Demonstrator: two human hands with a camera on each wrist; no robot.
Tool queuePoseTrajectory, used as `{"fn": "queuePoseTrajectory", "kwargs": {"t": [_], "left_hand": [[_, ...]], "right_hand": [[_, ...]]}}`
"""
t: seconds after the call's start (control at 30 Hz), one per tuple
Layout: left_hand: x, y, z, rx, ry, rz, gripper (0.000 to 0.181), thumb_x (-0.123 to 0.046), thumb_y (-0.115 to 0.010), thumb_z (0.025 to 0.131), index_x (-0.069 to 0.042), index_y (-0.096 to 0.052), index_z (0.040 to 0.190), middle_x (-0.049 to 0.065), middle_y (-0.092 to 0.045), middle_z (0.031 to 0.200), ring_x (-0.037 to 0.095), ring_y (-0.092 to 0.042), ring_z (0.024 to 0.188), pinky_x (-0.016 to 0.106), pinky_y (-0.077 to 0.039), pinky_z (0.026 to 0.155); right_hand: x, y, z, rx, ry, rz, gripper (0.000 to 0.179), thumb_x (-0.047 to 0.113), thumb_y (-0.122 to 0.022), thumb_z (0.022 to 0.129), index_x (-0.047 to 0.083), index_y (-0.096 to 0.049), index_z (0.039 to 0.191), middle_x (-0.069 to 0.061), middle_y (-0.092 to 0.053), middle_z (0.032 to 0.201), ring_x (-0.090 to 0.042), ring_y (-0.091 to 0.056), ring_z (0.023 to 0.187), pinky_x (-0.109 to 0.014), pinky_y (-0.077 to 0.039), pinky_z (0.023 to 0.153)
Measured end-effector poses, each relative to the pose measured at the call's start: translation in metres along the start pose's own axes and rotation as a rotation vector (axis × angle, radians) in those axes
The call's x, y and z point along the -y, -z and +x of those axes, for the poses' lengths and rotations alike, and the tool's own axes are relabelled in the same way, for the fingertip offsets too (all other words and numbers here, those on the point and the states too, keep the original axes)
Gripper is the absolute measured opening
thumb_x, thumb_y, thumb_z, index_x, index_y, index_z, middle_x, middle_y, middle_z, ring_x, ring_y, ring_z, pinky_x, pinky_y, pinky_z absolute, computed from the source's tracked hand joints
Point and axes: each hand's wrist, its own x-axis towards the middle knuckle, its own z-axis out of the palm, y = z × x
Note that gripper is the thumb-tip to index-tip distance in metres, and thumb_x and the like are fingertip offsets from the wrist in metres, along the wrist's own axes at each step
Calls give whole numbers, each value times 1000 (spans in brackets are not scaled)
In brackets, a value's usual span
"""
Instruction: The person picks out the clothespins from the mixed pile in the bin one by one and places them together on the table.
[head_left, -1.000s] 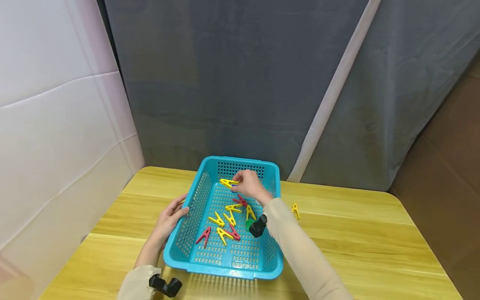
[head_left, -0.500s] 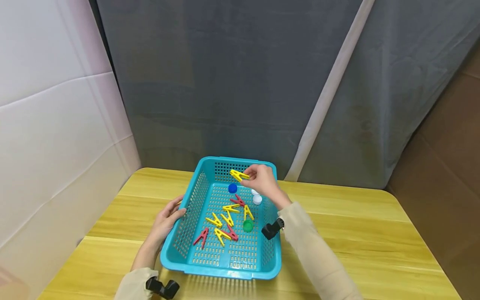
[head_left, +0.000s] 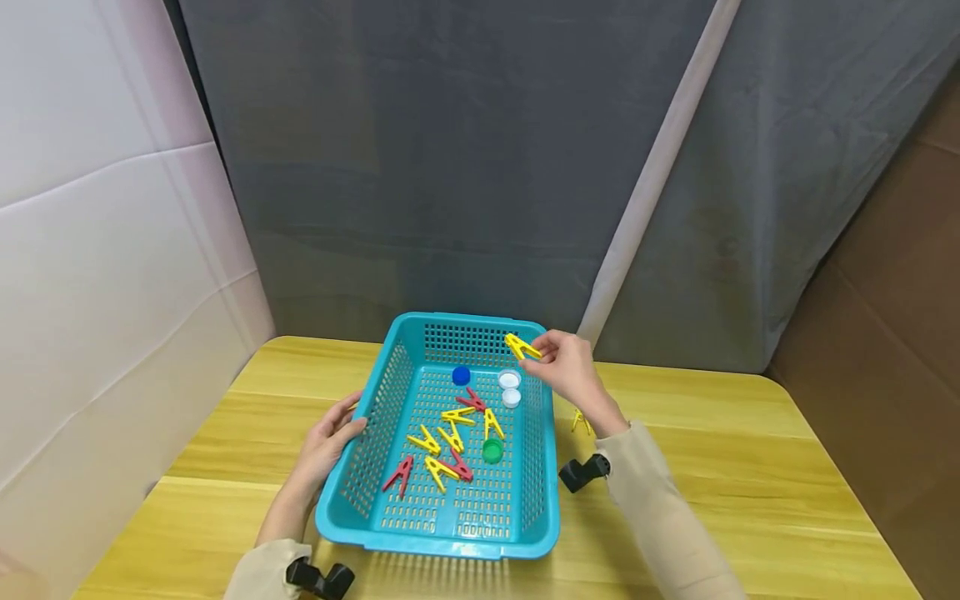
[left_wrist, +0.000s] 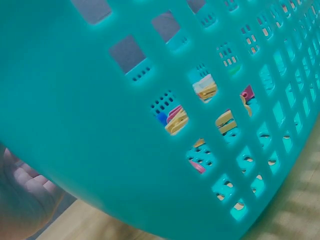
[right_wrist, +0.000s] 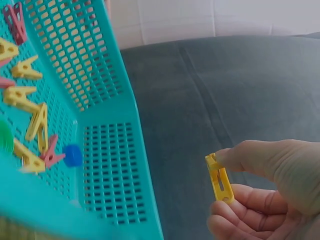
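Note:
My right hand (head_left: 572,367) pinches a yellow clothespin (head_left: 521,347) over the right rim of a turquoise plastic basket (head_left: 437,546). In the right wrist view the thumb presses one end of this clothespin (right_wrist: 220,181) and the fingers meet the other. My left hand (head_left: 322,446) holds the basket's left rim, thumb at the edge. Inside the basket lie several yellow clothespins (head_left: 439,472), some red clothespins (head_left: 400,477), a blue cap (head_left: 461,376), a green cap (head_left: 492,451) and white caps (head_left: 510,380). The left wrist view is mostly filled by the basket's perforated wall (left_wrist: 100,150).
Another yellow clothespin (head_left: 581,422) is on the wooden table (head_left: 720,467), right of the basket and close to my right wrist. A grey cloth (head_left: 450,167) hangs behind the table, a white one (head_left: 112,250) on the left, and a brown panel (head_left: 877,333) stands at the right.
My right hand has lifted the yellow clothespin from the basket's far end and carried it right, to the right rim. The blue and white caps have come into view. The left hand stays on the basket.

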Motion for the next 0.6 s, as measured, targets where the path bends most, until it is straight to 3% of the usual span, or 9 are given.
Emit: {"fn": "queuePoseTrajectory", "kwargs": {"t": [0.4,0.6], "left_hand": [[-1,-1,0,8,-6,-9,51,-12,-48,98,-2,-30,144,27,-39,138,-1,-56,94,22,-51,78],[-1,-1,1,-7,-4,15,51,-14,-50,97,-1,-31,143,20,-47,132,-1,-57,93,22,-51,78]], "right_hand": [[-37,24,-18,-106,-139,-4,23,11,-76,77,-4,-66,92,-13,-63,79,-20,-56,67,-23,-49,59],[-56,33,-28,-135,-192,0,24,10,-75,77,-5,-65,92,-14,-62,80,-21,-55,68,-19,-45,56]]}}
